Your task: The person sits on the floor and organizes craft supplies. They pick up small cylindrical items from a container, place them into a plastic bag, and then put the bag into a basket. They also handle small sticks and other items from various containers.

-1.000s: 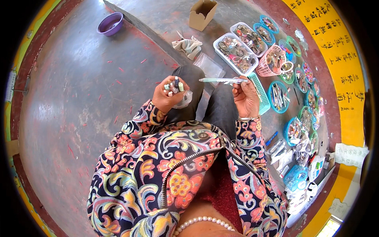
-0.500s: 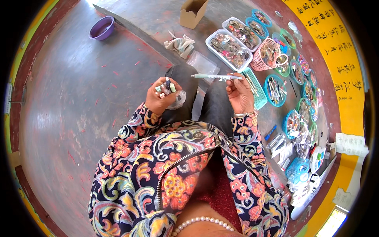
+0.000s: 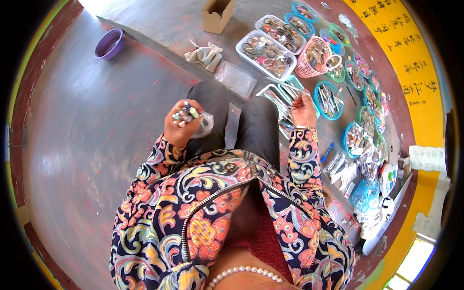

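Left hand (image 3: 180, 126) is clenched around a bunch of small tube-like pieces (image 3: 186, 113) with green, white and dark tips, held above the left knee, and a crumpled clear plastic bag (image 3: 205, 124) sits against the same hand. Right hand (image 3: 303, 107) is closed over the right knee, fingers pinched together on a thin pale stick (image 3: 285, 90) whose far end points out over the floor; what the stick is exactly I cannot tell. Just beyond that hand lies a teal tray (image 3: 292, 83) of long slim silvery items. Further out, two white rectangular trays (image 3: 240, 47) hold heaps of dark metal bits, and a pink basket (image 3: 303, 70) beside them carries more small hardware. A curving row of round teal and green bowls (image 3: 321, 102), each with mixed small parts, runs along the person's right side. A cardboard box (image 3: 217, 15) stands open at the far edge, a grey rag (image 3: 205, 54) and a flat clear packet (image 3: 235, 77) lie near the knees, and a purple bowl (image 3: 109, 44) sits well apart on the grey floor (image 3: 87, 145) to the left.
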### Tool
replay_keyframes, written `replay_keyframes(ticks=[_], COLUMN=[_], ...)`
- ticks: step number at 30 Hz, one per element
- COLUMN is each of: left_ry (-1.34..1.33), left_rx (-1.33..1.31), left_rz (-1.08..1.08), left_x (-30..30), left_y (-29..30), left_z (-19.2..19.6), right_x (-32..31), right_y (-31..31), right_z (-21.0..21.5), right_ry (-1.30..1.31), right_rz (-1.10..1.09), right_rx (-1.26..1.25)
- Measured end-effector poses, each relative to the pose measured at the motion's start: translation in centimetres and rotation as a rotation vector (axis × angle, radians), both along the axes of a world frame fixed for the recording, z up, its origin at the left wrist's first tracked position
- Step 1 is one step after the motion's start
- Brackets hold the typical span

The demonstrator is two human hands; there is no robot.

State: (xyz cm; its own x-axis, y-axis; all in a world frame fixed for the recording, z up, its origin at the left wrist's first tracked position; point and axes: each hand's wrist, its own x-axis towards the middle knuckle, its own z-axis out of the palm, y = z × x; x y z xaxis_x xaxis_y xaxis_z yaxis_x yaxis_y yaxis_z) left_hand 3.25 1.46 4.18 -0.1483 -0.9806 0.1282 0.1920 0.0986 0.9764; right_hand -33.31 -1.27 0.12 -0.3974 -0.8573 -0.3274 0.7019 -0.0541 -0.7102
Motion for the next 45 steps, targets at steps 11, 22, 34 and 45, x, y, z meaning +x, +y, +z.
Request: replay_keyframes(ticks=[11,22,34,45], left_ry=[-0.081,-0.094,-0.021,-0.093], left_rx=[0.099,0.128,0.097,-0.051], left_rz=[0.024,-0.001,0.029,-0.045], left_x=[-0.3,-0.4,0.0,0.9], left_y=[0.4,0.4,0.6,0.8], left_z=[2.0,2.4,1.0,-0.6], right_x=[-12.9,-15.2,-3.4,18.0], right_y=[5.1,-1.2,-1.3,0.7], right_z=[-13.7,-15.7,-9.0,8.9], right_ry=[-0.12,-0.142,0.176,0.822], right_rz=[-0.395,-0.287,0.126,0.969], right_rx=[0.404,0.503,0.364,-0.25])
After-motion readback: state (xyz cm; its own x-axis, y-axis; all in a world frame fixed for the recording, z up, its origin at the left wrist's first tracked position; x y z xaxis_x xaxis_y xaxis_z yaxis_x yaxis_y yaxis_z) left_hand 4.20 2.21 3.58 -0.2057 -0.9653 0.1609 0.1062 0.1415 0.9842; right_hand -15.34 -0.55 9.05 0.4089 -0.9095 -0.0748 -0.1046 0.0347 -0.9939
